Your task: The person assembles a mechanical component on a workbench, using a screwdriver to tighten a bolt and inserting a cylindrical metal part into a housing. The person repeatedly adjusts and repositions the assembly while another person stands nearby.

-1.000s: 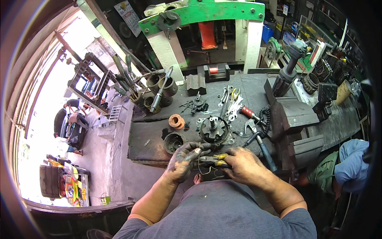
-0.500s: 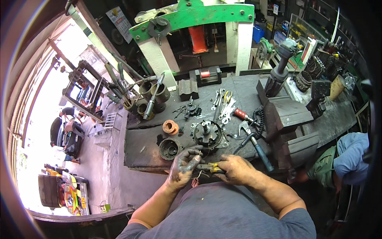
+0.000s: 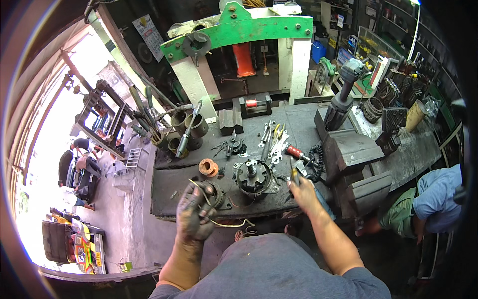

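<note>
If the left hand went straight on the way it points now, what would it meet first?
Most likely the orange flanged part on the bench, just beyond the left hand in the picture. Depth is unclear: the hand looks raised, so it might pass above that part.

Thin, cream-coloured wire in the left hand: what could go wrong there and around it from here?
The thin, cream-coloured wire trails loosely from the left hand, so it might snag or kink. The blue-handled hammer lies beside the right hand, near the dark workbench's front edge; a bump could perhaps tip it toward the floor, where bare feet stand.
</note>
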`<action>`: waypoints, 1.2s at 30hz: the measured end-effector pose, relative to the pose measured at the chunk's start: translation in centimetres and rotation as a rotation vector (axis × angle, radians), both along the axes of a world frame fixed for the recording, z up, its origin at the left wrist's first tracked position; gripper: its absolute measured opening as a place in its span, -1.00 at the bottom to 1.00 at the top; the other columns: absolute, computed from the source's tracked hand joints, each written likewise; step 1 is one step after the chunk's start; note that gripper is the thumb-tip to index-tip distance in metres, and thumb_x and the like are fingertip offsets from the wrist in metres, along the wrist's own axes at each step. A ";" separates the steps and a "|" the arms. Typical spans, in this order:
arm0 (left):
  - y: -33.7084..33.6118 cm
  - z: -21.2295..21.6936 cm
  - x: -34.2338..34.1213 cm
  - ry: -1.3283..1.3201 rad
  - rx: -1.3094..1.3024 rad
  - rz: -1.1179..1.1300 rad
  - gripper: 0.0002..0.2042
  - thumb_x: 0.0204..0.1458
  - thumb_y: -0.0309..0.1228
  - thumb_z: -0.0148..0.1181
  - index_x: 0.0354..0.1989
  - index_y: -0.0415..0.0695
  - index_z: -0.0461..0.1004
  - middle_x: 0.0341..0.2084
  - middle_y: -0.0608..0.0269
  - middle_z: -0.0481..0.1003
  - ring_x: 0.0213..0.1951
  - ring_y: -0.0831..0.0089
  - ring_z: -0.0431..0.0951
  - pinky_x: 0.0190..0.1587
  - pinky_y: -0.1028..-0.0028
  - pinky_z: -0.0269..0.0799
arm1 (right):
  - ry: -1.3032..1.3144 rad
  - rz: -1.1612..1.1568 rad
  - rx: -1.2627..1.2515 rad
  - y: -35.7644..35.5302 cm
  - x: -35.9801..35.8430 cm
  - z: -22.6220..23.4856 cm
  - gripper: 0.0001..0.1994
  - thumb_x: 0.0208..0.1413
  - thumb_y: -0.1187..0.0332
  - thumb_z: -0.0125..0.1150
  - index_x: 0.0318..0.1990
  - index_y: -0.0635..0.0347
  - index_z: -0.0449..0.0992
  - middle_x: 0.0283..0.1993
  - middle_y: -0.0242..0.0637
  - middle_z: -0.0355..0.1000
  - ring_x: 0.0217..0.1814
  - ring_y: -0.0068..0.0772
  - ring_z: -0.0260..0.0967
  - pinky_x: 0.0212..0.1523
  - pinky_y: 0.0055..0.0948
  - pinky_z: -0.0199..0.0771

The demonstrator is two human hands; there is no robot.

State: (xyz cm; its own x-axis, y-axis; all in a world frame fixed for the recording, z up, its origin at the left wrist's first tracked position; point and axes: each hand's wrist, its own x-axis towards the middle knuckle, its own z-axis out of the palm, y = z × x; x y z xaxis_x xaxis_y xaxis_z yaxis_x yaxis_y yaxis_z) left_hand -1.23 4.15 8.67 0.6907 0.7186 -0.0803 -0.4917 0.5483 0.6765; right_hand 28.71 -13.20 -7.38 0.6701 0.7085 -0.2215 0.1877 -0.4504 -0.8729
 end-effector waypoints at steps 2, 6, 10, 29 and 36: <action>0.5 1.5 0.2 -0.120 -0.049 -0.016 -0.86 0.48 -0.33 0.16 0.03 -0.11 0.52 -0.10 0.20 0.53 -0.56 0.76 0.26 -0.65 0.74 0.16 | -0.033 -0.073 -0.075 2.1 2.5 -1.5 -0.54 0.34 0.12 0.38 0.04 0.47 0.64 -0.03 0.21 0.68 0.07 0.14 0.67 0.13 -0.07 0.59; -0.8 2.9 1.3 -0.214 -0.070 -0.038 -0.87 0.49 -0.34 0.16 0.02 -0.11 0.50 -0.09 0.20 0.53 -0.55 0.74 0.28 -0.65 0.74 0.16 | -0.522 -0.126 0.019 3.1 2.0 0.8 -0.43 0.25 0.22 0.47 0.27 0.46 0.52 0.18 0.31 0.60 0.27 0.23 0.60 0.35 -0.02 0.52; -2.3 3.4 2.4 -0.297 -0.170 -0.034 -0.85 0.50 -0.31 0.13 0.02 -0.11 0.50 -0.07 0.22 0.50 -0.54 0.71 0.28 -0.64 0.72 0.18 | -0.410 0.451 0.430 0.7 -2.9 9.0 -0.30 0.22 0.31 0.53 0.45 0.37 0.38 0.38 0.23 0.49 0.37 0.17 0.54 0.41 -0.03 0.51; 2.3 -8.7 -8.0 0.617 0.444 0.442 -0.89 0.36 -0.44 0.35 -0.06 -0.18 0.60 -0.33 0.34 0.60 -0.33 0.57 0.56 -0.24 0.53 0.48 | -1.018 -0.146 0.247 10.7 4.0 17.9 -0.31 0.18 0.64 0.29 0.49 0.55 0.26 0.43 0.37 0.39 0.50 0.33 0.37 0.56 0.00 0.32; 0.0 -12.8 -10.1 0.666 0.365 0.376 -0.78 0.39 -0.38 0.35 -0.01 -0.32 0.66 -0.28 0.21 0.72 -0.29 0.56 0.62 -0.18 0.50 0.55 | -0.612 0.947 -0.103 22.8 -12.1 10.0 -0.53 0.34 0.37 0.27 0.35 0.33 0.48 0.16 0.19 0.63 0.28 0.19 0.59 0.25 0.04 0.61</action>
